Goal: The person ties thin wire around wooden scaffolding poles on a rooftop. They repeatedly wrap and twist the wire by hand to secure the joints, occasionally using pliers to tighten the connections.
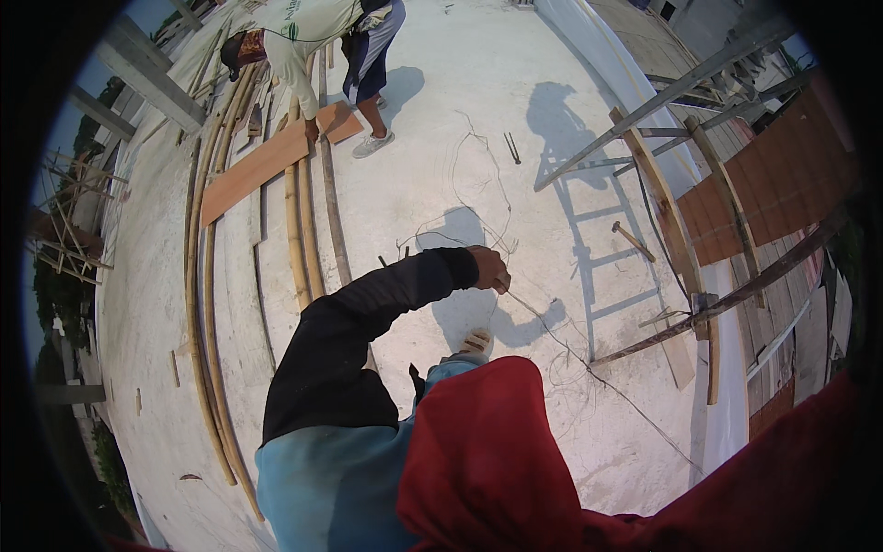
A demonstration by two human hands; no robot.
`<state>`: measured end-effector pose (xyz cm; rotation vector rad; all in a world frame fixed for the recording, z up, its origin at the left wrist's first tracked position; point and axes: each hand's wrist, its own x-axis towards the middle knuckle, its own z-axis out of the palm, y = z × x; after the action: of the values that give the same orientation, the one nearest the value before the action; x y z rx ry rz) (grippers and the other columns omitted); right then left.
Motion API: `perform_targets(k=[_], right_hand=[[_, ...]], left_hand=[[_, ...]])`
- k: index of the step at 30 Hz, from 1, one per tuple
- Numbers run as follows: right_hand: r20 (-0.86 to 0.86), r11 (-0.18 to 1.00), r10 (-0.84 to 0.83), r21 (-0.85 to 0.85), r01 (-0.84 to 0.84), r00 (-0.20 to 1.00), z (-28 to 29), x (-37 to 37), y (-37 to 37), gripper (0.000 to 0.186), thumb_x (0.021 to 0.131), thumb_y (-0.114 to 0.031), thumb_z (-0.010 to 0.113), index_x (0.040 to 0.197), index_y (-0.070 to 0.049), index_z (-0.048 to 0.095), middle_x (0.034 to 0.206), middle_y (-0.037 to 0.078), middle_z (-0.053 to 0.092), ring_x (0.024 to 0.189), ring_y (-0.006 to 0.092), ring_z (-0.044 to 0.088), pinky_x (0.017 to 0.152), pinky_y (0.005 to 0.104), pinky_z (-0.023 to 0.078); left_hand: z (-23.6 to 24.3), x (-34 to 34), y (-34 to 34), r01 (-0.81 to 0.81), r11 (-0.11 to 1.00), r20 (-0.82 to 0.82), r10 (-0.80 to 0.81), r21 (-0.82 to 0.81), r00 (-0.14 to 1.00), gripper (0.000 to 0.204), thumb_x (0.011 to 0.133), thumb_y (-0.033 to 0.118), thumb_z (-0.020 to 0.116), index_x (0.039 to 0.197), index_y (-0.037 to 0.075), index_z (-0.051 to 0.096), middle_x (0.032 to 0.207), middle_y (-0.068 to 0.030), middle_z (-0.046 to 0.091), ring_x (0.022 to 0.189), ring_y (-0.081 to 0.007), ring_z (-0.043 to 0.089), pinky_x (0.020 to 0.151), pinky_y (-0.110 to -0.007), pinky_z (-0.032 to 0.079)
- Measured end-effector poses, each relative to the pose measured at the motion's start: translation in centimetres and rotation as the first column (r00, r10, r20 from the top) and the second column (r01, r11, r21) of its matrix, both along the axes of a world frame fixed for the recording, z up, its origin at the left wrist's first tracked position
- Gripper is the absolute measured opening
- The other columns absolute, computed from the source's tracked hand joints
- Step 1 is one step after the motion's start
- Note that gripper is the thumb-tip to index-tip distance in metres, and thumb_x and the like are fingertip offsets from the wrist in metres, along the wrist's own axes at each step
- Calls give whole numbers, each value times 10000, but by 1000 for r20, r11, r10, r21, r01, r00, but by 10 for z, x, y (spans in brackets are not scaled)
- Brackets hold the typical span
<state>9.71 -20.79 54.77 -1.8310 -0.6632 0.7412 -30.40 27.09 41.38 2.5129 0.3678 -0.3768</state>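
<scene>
My left hand (492, 269), at the end of a black sleeve, is closed with its fingers round a thin wire (561, 340). From the hand the wire runs down to the right across the pale floor. More loose, bent wire (504, 189) lies on the floor beyond the hand, with a tangle around it. My right hand is out of view; red cloth (483, 442) covers much of the lower middle and right. One of my feet (474, 342) shows just below the hand. A hammer (635, 241) lies to the right, out of reach of my fingers.
Beyond my left arm, a co-worker (308, 28) bends over a brown board (253, 179) lying across long bamboo poles (296, 230). At right stands a wooden frame (658, 189) with slanted struts and brown sheets. Two short dark rods (512, 147) lie on the concrete floor (441, 120).
</scene>
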Motion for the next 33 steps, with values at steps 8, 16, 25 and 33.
perform_targets(k=[8, 16, 25, 33], right_hand=[[15, 999, 51, -6, -50, 999, -10, -5, 14, 140, 940, -79, 640, 1055, -11, 681, 998, 203, 710, 877, 254, 705, 815, 347, 600], [27, 998, -12, -63, 14, 1000, 17, -22, 6, 160, 937, -94, 634, 1066, -12, 681, 1002, 211, 706, 871, 261, 706, 808, 349, 604], [28, 961, -185, -203, 186, 982, 57, -44, 9, 181, 934, -112, 628, 1077, -13, 681, 1005, 221, 702, 864, 269, 707, 799, 352, 608], [-733, 965, -222, -70, 254, 643, 101, -79, 65, 201, 932, -128, 623, 1087, -14, 681, 1008, 229, 699, 858, 276, 708, 791, 354, 612]], left_hand=[[-51, -21, -12, -231, 973, -210, 228, 9, 951, 228, 949, 432, 644, 1105, 317, 764, 1025, 22, 768, 957, -251, 722, 824, -419, 559], [-98, -50, 14, -272, 961, -303, 244, -53, 921, 265, 896, 401, 678, 1128, 310, 768, 1021, 45, 775, 978, -225, 724, 837, -398, 564], [-87, -55, 184, -151, 937, -236, 232, 316, 944, 281, 983, 515, 565, 1111, 348, 751, 1065, -10, 760, 1025, -245, 708, 889, -467, 506], [27, -8, 424, -388, 614, 278, 270, 688, 922, 138, 942, 201, 652, 1040, 230, 745, 1041, -16, 704, 1048, -235, 664, 865, -444, 504]])
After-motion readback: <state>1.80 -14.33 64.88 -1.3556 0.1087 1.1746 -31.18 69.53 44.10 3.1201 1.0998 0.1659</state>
